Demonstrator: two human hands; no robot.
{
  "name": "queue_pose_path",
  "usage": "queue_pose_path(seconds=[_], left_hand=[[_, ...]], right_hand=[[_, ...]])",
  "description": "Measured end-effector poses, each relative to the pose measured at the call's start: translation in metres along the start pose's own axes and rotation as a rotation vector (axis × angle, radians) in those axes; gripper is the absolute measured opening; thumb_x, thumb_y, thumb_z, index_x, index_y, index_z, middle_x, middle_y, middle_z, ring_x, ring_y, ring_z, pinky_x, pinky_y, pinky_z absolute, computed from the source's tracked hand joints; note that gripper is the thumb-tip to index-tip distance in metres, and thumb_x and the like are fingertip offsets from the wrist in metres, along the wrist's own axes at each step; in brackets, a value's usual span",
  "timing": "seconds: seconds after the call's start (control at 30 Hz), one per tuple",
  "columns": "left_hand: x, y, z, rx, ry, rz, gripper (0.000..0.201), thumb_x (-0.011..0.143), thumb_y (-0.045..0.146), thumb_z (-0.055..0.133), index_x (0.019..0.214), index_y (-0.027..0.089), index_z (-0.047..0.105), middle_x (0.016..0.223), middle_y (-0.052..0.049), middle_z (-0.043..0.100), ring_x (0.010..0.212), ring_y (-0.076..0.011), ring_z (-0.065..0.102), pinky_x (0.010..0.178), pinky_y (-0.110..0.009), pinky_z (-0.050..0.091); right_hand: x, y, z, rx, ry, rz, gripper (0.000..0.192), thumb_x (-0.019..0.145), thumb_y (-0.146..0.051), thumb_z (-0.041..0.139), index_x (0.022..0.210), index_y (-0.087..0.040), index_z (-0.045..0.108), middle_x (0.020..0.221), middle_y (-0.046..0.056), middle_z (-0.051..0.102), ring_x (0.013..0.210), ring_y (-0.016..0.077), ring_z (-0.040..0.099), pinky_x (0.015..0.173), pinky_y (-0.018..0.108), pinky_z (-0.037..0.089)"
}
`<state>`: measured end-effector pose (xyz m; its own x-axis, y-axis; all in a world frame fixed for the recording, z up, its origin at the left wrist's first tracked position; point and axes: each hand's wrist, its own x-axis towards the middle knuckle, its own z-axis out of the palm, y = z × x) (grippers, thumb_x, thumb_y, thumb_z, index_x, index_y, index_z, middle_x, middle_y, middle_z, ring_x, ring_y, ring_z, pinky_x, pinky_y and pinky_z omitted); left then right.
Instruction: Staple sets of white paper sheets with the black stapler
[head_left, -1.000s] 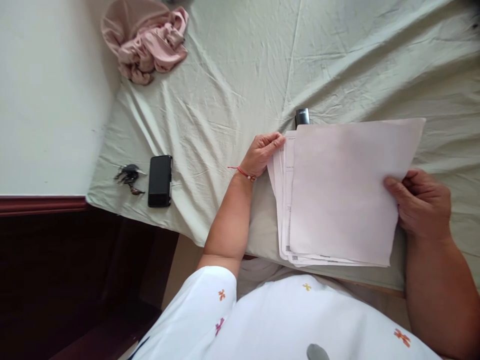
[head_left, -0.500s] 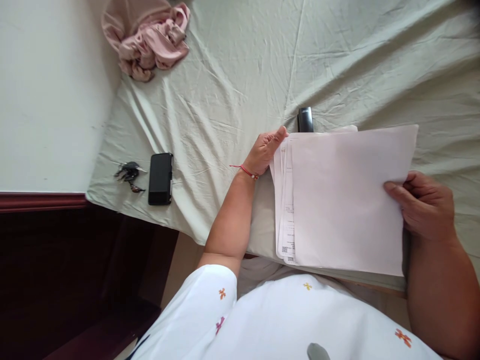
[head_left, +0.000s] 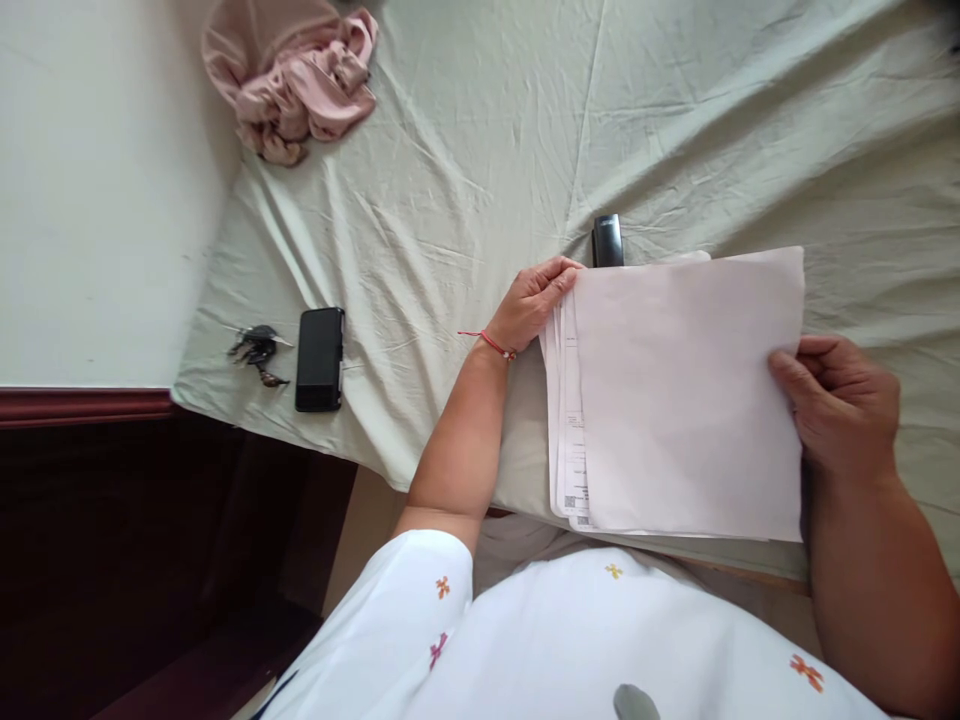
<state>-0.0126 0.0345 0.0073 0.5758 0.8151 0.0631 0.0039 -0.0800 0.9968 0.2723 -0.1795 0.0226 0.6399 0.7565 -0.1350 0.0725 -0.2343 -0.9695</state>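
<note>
A blank-sided sheet of paper (head_left: pixel 690 400) lies over a stack of printed papers (head_left: pixel 564 430), whose left edges with text and small square codes stick out. At the stack's upper left corner, my left hand (head_left: pixel 531 300) pinches the papers between thumb and fingers. My right hand (head_left: pixel 844 405) grips the top sheet by its right edge, thumb on top and fingers underneath. A black stapler-like object (head_left: pixel 607 240), partly covered by the papers, rests just beyond their top edge.
A pale green sheet (head_left: pixel 450 200) with creases covers the surface. Left of my arm lie a black phone (head_left: pixel 320 360) and a bunch of keys (head_left: pixel 259 345). Crumpled pink cloth (head_left: pixel 307 80) sits at the far left, beside a white wall (head_left: pixel 97 180). Dark wood (head_left: pixel 112 520) stands below.
My right hand has moved slightly left, bringing the top sheet's right edge inward. My left thumb has come down onto the sheet's upper left corner.
</note>
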Motion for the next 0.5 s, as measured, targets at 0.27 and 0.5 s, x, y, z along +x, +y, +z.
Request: queue_pose_path(seconds=[0.27, 0.5], left_hand=[[-0.001, -0.001, 0.001, 0.032, -0.011, 0.003, 0.056, 0.097, 0.075, 0.059, 0.094, 0.022, 0.076, 0.088, -0.001, 0.070, 0.087, -0.0167, 0.065, 0.083, -0.031, 0.054], [-0.004, 0.013, 0.005, 0.022, -0.053, -0.049, 0.053, 0.081, 0.070, 0.082, 0.091, 0.019, 0.073, 0.087, -0.001, 0.070, 0.084, -0.0159, 0.065, 0.079, -0.029, 0.053]], right_hand=[[-0.002, 0.006, 0.001, -0.019, 0.004, -0.018, 0.028, 0.074, -0.039, 0.089, 0.091, -0.020, 0.077, 0.061, -0.005, 0.061, 0.048, 0.0054, 0.043, 0.045, 0.019, 0.035], [-0.002, 0.004, 0.005, -0.066, 0.008, -0.035, 0.030, 0.077, -0.043, 0.089, 0.093, -0.021, 0.077, 0.067, -0.003, 0.065, 0.053, 0.0075, 0.047, 0.047, 0.021, 0.037]])
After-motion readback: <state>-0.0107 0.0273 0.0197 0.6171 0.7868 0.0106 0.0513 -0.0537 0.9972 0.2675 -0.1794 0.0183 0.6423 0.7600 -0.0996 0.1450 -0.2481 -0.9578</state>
